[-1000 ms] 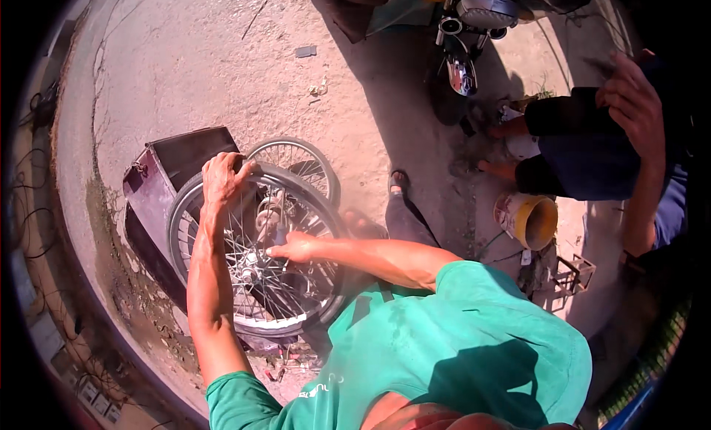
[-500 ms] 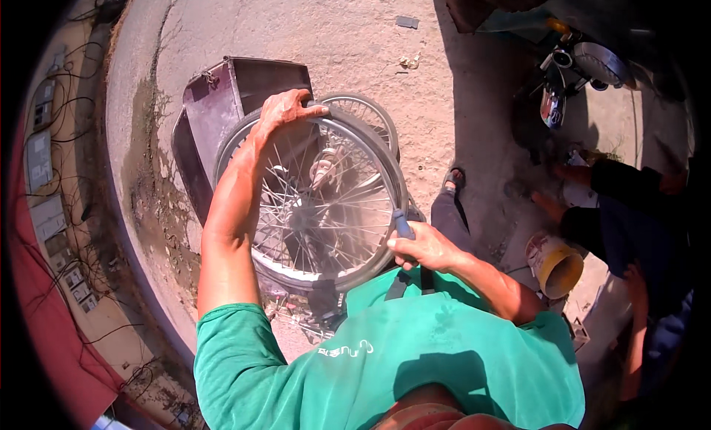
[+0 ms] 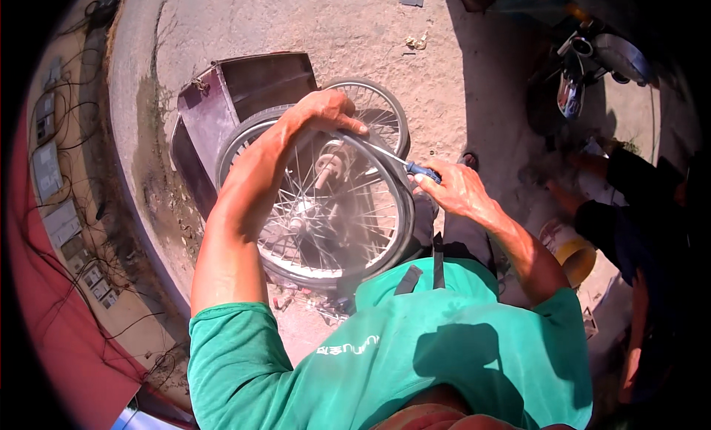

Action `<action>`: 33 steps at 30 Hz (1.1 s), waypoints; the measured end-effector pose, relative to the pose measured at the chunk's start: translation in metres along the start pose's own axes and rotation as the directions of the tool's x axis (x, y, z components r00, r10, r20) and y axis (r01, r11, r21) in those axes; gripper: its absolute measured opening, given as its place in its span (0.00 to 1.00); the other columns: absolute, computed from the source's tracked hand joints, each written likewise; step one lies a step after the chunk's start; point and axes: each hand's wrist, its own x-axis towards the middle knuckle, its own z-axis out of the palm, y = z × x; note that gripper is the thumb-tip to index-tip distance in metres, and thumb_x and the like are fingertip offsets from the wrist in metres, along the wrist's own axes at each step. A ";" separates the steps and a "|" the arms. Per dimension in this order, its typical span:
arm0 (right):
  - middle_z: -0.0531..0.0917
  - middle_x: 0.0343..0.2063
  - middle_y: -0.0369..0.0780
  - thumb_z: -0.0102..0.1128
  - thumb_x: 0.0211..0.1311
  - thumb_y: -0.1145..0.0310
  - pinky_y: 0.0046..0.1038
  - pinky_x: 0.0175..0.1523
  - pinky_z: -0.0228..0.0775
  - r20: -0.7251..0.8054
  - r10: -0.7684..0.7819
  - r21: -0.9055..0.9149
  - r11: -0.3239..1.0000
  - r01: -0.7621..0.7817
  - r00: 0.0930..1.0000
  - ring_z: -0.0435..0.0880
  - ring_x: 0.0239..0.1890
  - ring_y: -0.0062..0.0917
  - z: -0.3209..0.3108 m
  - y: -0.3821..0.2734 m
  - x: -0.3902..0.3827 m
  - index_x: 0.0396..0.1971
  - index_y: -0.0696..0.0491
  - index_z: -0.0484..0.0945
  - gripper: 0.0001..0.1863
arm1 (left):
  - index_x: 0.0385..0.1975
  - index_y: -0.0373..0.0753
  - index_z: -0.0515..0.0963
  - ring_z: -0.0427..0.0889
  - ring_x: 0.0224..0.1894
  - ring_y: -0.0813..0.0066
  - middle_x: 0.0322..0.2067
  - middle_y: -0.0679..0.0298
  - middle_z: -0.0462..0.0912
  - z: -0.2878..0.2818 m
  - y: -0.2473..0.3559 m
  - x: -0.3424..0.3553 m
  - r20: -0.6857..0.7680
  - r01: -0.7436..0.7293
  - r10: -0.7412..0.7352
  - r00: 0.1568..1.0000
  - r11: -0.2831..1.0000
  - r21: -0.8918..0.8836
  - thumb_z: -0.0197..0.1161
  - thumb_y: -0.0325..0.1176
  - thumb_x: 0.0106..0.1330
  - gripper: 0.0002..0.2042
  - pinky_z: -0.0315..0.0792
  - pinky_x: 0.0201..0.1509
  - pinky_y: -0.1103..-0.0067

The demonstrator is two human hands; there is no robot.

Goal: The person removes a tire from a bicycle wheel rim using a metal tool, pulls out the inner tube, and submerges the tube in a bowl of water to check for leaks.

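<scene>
My left hand (image 3: 333, 113) is closed on the upper edge of a spoked bicycle wheel's black tyre (image 3: 398, 245), near the upper right of its rim. My right hand (image 3: 448, 189) grips a screwdriver (image 3: 424, 171) with a blue handle at the wheel's right side. Its metal shaft reaches up-left to the rim, close to my left hand's fingers; I cannot tell whether the tip is under the tyre. The hub (image 3: 300, 208) faces up amid the spokes. A second wheel (image 3: 396, 104) lies behind, beside a dark purple metal box (image 3: 200, 108).
A motorbike (image 3: 615, 56) stands at upper right. Another person's dark-clothed legs (image 3: 622, 222) and bare arm (image 3: 633, 348) are at right, near a yellow-rimmed bucket (image 3: 574, 260). Cables and boxes (image 3: 48, 171) line the left edge beside a red surface (image 3: 59, 297). Small scraps (image 3: 415, 41) lie on the ground.
My right hand has moved from among the spokes out to the right side of the rim, then upward, angling the screwdriver toward my left hand. My left hand has shifted rightward along the tyre.
</scene>
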 end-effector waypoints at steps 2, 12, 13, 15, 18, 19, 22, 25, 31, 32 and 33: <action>0.89 0.33 0.47 0.60 0.70 0.50 0.47 0.47 0.77 0.044 -0.010 -0.017 1.000 0.011 0.999 0.89 0.40 0.47 -0.007 -0.009 0.012 0.45 0.53 0.88 0.21 | 0.39 0.35 0.89 0.89 0.39 0.54 0.32 0.50 0.89 0.004 0.001 -0.006 0.026 0.024 -0.023 0.999 0.998 -0.055 0.68 0.73 0.60 0.38 0.79 0.43 0.62; 0.88 0.30 0.48 0.58 0.69 0.48 0.43 0.43 0.76 0.265 0.148 0.055 0.984 -0.169 0.953 0.89 0.35 0.41 -0.001 -0.023 0.038 0.39 0.59 0.86 0.25 | 0.38 0.34 0.89 0.90 0.39 0.51 0.32 0.47 0.89 0.011 0.007 0.030 0.085 -0.024 0.022 0.996 1.000 0.017 0.69 0.71 0.60 0.37 0.79 0.44 0.61; 0.84 0.28 0.43 0.58 0.72 0.51 0.37 0.36 0.73 0.351 0.220 0.266 0.908 -0.322 0.910 0.83 0.29 0.33 0.011 -0.024 0.035 0.41 0.58 0.84 0.22 | 0.37 0.34 0.88 0.90 0.39 0.51 0.32 0.47 0.89 0.011 0.009 0.031 0.077 -0.025 0.024 0.997 0.999 0.021 0.69 0.71 0.61 0.37 0.79 0.44 0.60; 0.78 0.26 0.36 0.57 0.77 0.54 0.27 0.28 0.66 0.505 0.288 0.619 0.537 -0.574 0.814 0.74 0.22 0.21 0.032 -0.035 0.026 0.45 0.57 0.81 0.19 | 0.36 0.34 0.88 0.89 0.39 0.48 0.32 0.46 0.88 0.015 0.009 0.031 -0.009 0.008 -0.008 1.000 1.000 0.023 0.67 0.71 0.63 0.36 0.79 0.44 0.59; 0.78 0.28 0.34 0.56 0.77 0.54 0.19 0.25 0.60 0.525 0.284 0.835 0.013 -0.550 0.802 0.71 0.21 0.17 0.068 -0.051 0.011 0.52 0.54 0.78 0.18 | 0.34 0.34 0.88 0.88 0.39 0.44 0.31 0.45 0.88 0.016 0.014 0.031 -0.115 0.000 0.002 0.993 1.000 0.020 0.61 0.69 0.68 0.35 0.79 0.44 0.57; 0.78 0.29 0.34 0.56 0.78 0.55 0.21 0.27 0.64 0.488 0.274 0.862 -0.001 -0.507 0.829 0.72 0.23 0.18 0.081 -0.058 0.007 0.54 0.54 0.77 0.18 | 0.33 0.34 0.88 0.88 0.38 0.43 0.31 0.45 0.88 0.013 0.015 0.030 -0.127 -0.007 0.007 0.992 1.000 0.003 0.60 0.69 0.69 0.35 0.79 0.44 0.57; 0.78 0.31 0.34 0.56 0.79 0.53 0.24 0.33 0.70 0.281 0.334 0.918 0.181 -0.354 0.900 0.76 0.28 0.19 0.116 -0.093 0.000 0.54 0.51 0.76 0.18 | 0.36 0.36 0.89 0.89 0.42 0.45 0.35 0.44 0.89 0.008 0.023 0.025 -0.108 0.024 -0.024 0.994 1.000 0.000 0.58 0.67 0.71 0.33 0.80 0.48 0.56; 0.78 0.27 0.35 0.56 0.80 0.57 0.25 0.29 0.70 0.123 0.351 0.922 0.307 -0.238 0.928 0.76 0.25 0.18 0.160 -0.090 0.003 0.50 0.54 0.71 0.15 | 0.32 0.35 0.89 0.88 0.39 0.45 0.31 0.45 0.88 0.011 0.025 0.025 -0.160 0.019 -0.019 0.987 1.000 -0.002 0.58 0.68 0.71 0.35 0.79 0.46 0.56; 0.85 0.38 0.55 0.61 0.74 0.53 0.51 0.49 0.77 -0.162 0.360 0.576 0.790 -0.209 0.919 0.87 0.42 0.54 0.243 -0.066 0.023 0.57 0.57 0.68 0.25 | 0.34 0.33 0.86 0.84 0.30 0.54 0.26 0.48 0.84 0.009 0.029 0.021 -0.373 -0.086 -0.042 0.927 0.944 -0.319 0.61 0.67 0.69 0.34 0.75 0.40 0.60; 0.86 0.40 0.57 0.62 0.74 0.52 0.53 0.51 0.77 -0.141 0.367 0.554 0.799 -0.234 0.920 0.86 0.45 0.57 0.256 -0.059 0.032 0.58 0.58 0.68 0.27 | 0.34 0.32 0.86 0.84 0.30 0.58 0.26 0.49 0.85 0.006 0.032 0.022 -0.373 -0.042 -0.115 0.921 0.921 -0.387 0.62 0.67 0.68 0.34 0.75 0.39 0.61; 0.86 0.43 0.59 0.63 0.73 0.50 0.55 0.52 0.77 -0.115 0.364 0.528 0.810 -0.254 0.924 0.86 0.48 0.60 0.269 -0.053 0.039 0.58 0.58 0.67 0.29 | 0.33 0.33 0.85 0.84 0.30 0.57 0.26 0.50 0.85 0.017 0.023 0.026 -0.445 -0.051 -0.152 0.883 0.909 -0.414 0.64 0.66 0.67 0.33 0.75 0.38 0.62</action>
